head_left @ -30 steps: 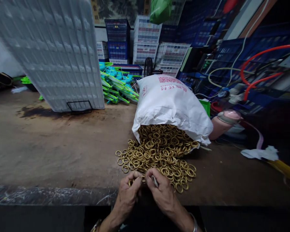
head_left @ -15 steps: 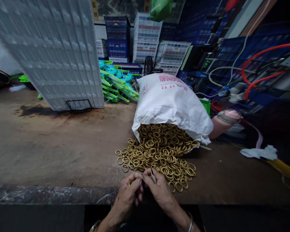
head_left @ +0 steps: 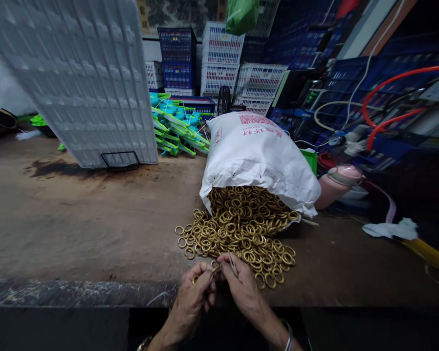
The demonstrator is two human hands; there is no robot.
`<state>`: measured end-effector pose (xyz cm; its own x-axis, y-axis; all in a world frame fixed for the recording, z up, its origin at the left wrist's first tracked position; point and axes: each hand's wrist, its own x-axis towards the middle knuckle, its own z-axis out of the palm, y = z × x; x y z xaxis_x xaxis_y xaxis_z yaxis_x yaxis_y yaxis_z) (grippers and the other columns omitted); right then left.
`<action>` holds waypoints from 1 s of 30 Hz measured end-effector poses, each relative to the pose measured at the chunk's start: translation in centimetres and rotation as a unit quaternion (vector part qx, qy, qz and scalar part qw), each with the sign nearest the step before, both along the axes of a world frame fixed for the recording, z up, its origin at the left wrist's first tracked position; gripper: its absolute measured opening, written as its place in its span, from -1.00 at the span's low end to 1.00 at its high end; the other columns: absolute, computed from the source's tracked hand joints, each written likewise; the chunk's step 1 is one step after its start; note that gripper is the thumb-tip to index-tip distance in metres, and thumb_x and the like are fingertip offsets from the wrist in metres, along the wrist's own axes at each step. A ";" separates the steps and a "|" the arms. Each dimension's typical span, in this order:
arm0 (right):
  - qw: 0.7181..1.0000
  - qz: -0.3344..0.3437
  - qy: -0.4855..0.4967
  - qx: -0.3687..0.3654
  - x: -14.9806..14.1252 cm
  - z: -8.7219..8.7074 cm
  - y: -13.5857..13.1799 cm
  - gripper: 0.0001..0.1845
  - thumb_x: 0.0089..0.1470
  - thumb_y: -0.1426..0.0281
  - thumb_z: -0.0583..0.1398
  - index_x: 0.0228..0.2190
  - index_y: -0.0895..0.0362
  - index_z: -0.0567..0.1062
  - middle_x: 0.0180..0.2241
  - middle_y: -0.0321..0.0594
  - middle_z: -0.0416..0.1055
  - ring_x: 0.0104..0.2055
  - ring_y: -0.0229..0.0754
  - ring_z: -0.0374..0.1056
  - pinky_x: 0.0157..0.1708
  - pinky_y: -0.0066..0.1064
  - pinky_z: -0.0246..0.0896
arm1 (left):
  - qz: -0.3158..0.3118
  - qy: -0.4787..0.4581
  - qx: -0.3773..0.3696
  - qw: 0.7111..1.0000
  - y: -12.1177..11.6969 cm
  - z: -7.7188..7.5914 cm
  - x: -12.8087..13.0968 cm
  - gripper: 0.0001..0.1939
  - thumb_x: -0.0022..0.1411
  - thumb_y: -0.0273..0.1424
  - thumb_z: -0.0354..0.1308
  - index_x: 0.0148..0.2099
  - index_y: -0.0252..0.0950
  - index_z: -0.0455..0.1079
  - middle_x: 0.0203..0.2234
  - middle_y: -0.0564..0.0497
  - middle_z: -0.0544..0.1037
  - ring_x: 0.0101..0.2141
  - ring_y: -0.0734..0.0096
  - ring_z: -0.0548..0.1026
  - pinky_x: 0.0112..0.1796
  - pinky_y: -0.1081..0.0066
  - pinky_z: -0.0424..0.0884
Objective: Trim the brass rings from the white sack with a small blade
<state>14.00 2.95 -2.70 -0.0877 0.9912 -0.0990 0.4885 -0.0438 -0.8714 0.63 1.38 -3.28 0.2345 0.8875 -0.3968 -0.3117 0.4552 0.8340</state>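
A white woven sack [head_left: 258,156] lies on its side on the brown workbench [head_left: 76,219], and a heap of brass rings [head_left: 241,229] spills from its mouth toward me. At the near edge of the heap my left hand [head_left: 193,295] is closed, pinching a brass ring [head_left: 195,279] between thumb and fingers. My right hand [head_left: 243,287] is closed too, around a thin metal piece [head_left: 233,265] that sticks up between its fingers. The fingertips of both hands meet just in front of the rings.
A large white ribbed panel [head_left: 80,78] leans at the back left. Green and blue plastic parts [head_left: 175,126] lie behind the sack, before stacked white and blue crates [head_left: 219,58]. A pink bottle [head_left: 336,183], hoses and a white rag [head_left: 391,229] crowd the right side.
Both hands have stayed at the near edge of the heap, with only small finger movements. The thin metal piece in my right hand now points more upright.
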 end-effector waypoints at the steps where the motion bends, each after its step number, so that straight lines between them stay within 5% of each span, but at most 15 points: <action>1: 0.999 0.005 -0.040 0.018 0.1 0.0 -0.2 -0.74 0.09 0.28 -0.06 -0.37 0.11 0.37 -0.57 -0.32 0.31 -0.51 -0.26 0.23 -0.48 -0.48 0.07 | 0.003 -0.001 0.000 1.000 0.0 0.0 0.0 -0.70 0.08 -0.15 0.09 -0.42 -0.28 0.19 -0.65 0.18 0.29 -0.70 0.67 0.22 -0.66 0.62 0.05; 7: 0.970 0.095 -0.213 0.064 -0.1 -0.5 -1.3 -0.74 -0.12 0.59 -0.04 -0.41 0.09 0.35 -0.53 -0.28 0.39 -0.47 -0.24 0.29 -0.48 -0.50 -0.02 | 0.014 0.057 0.017 0.998 0.1 0.6 0.2 -0.64 -0.02 -0.09 0.14 -0.47 -0.28 0.18 -0.70 0.19 0.26 -0.72 0.66 0.20 -0.68 0.61 0.05; 18: 0.955 0.118 -0.265 0.054 0.1 -0.2 -1.4 -0.60 -0.24 0.64 -0.04 -0.30 0.11 0.31 -0.45 -0.25 0.41 -0.40 -0.19 0.31 -0.45 -0.47 -0.05 | -0.002 0.078 0.027 0.997 -0.4 0.2 -0.2 -0.62 0.01 -0.07 0.11 -0.47 -0.27 0.14 -0.70 0.18 0.28 -0.71 0.66 0.22 -0.68 0.63 0.05; 26: 0.950 0.109 -0.286 0.064 -0.5 -0.5 -2.6 -0.51 -0.27 0.66 -0.03 -0.21 0.13 0.31 -0.42 -0.22 0.43 -0.38 -0.16 0.32 -0.42 -0.45 -0.01 | -0.105 0.045 0.001 0.993 -1.7 1.5 -2.7 -0.62 0.02 -0.05 0.08 -0.49 -0.25 0.11 -0.73 0.18 0.26 -0.76 0.65 0.14 -0.71 0.59 -0.05; 30: 0.941 0.011 -0.337 0.022 2.0 -0.3 -1.1 -0.61 -0.16 0.67 -0.08 -0.33 0.13 0.36 -0.54 -0.21 0.42 -0.48 -0.16 0.34 -0.50 -0.44 -0.02 | -0.254 0.072 0.039 0.964 -3.3 1.8 -4.3 -0.69 -0.06 -0.15 0.18 -0.52 -0.28 0.25 -0.65 0.13 0.28 -0.60 0.57 0.20 -0.57 0.56 0.09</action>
